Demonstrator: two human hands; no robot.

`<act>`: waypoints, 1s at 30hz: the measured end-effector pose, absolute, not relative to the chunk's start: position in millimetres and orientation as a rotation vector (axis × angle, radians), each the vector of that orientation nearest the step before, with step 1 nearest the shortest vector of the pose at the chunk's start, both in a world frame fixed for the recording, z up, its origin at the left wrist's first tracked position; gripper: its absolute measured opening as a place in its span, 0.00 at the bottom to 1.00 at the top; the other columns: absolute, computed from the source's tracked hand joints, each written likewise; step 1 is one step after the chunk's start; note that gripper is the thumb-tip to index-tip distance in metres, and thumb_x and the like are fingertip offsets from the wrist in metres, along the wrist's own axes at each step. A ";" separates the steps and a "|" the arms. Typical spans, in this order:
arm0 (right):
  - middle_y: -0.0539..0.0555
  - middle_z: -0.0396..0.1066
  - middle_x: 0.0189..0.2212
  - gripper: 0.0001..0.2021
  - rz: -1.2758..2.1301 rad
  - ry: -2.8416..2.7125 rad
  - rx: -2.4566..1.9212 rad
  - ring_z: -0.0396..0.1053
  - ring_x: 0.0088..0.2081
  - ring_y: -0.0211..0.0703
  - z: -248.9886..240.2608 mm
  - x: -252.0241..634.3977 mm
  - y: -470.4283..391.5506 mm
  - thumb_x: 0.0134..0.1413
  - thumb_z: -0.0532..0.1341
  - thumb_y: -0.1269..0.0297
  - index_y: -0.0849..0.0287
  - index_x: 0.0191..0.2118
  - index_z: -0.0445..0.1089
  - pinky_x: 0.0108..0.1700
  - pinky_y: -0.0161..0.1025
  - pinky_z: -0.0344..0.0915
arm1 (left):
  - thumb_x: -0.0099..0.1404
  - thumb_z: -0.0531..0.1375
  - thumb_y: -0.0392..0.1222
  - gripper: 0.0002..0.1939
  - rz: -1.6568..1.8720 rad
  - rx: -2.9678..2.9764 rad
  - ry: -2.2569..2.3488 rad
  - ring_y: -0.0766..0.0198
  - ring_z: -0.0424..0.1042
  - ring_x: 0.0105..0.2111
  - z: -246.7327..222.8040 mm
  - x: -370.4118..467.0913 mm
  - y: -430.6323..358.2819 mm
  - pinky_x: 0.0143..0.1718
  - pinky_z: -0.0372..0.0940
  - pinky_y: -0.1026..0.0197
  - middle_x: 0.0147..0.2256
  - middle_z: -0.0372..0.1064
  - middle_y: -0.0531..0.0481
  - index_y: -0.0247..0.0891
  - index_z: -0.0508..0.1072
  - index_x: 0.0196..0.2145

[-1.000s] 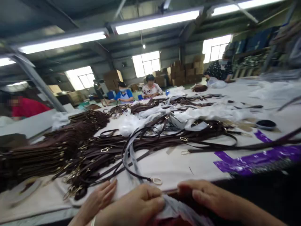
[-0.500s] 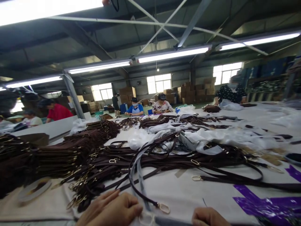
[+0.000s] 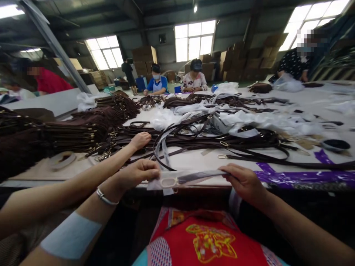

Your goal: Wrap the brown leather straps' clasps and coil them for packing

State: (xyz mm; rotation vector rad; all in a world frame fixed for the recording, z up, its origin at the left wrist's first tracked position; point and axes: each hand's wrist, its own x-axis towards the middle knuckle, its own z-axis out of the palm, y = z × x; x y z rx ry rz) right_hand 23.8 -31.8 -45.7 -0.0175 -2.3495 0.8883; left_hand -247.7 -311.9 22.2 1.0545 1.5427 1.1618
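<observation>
Both my hands hold one dark brown strap end with a gold ring, wrapped in a clear plastic sleeve (image 3: pixel 180 179), just over the table's near edge. My left hand (image 3: pixel 138 172) pinches the ring end; a bracelet sits on that wrist. My right hand (image 3: pixel 244 181) grips the other end of the sleeve. Beyond them lies a tangle of brown straps (image 3: pixel 199 138) with gold rings. Another person's hand (image 3: pixel 141 139) reaches in from the left and rests on those straps.
Stacked brown straps (image 3: pixel 69 133) fill the left of the white table (image 3: pixel 194 160), with a tape roll (image 3: pixel 62 159) in front. White plastic bags (image 3: pixel 249 120), purple plastic (image 3: pixel 291 177) and a black dish (image 3: pixel 335 145) lie right. Several people sit at the far side. Red cloth (image 3: pixel 205 240) covers my lap.
The view dropped lower again. My hands lifted the sleeved strap end up to the table edge and spread apart along it. The other person's hand reached forward onto the strap pile.
</observation>
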 end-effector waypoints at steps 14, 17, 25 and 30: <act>0.52 0.74 0.30 0.13 0.904 -2.290 -0.062 0.72 0.31 0.38 -30.5 3.2 -34.3 0.62 0.54 0.71 0.59 0.45 0.74 0.38 0.37 0.69 | 0.58 0.67 0.59 0.26 1.144 0.773 0.916 0.72 0.59 0.19 -41.0 -124.0 -245.6 0.24 0.55 0.68 0.24 0.64 0.54 0.33 0.75 0.42; 0.52 0.75 0.31 0.12 0.902 -2.276 -0.067 0.72 0.33 0.38 -31.3 3.2 -30.1 0.63 0.54 0.69 0.59 0.45 0.74 0.40 0.38 0.70 | 0.58 0.68 0.53 0.18 1.007 0.840 1.008 0.62 0.72 0.27 -28.7 -124.3 -242.7 0.33 0.65 0.62 0.28 0.74 0.47 0.33 0.76 0.35; 0.57 0.78 0.37 0.09 0.747 -2.242 -0.073 0.75 0.39 0.44 -58.0 -5.9 -8.5 0.62 0.57 0.70 0.59 0.43 0.75 0.43 0.41 0.70 | 0.62 0.66 0.51 0.16 1.212 0.586 0.947 0.64 0.72 0.19 -37.4 -120.2 -255.0 0.20 0.65 0.67 0.22 0.71 0.50 0.33 0.73 0.36; 0.57 0.78 0.36 0.10 0.778 -2.254 -0.119 0.75 0.39 0.45 -80.0 -16.3 -14.3 0.62 0.56 0.70 0.59 0.43 0.75 0.43 0.40 0.69 | 0.57 0.70 0.52 0.18 1.404 0.549 0.824 0.68 0.68 0.15 -28.8 -113.3 -249.0 0.18 0.62 0.70 0.16 0.67 0.53 0.32 0.74 0.34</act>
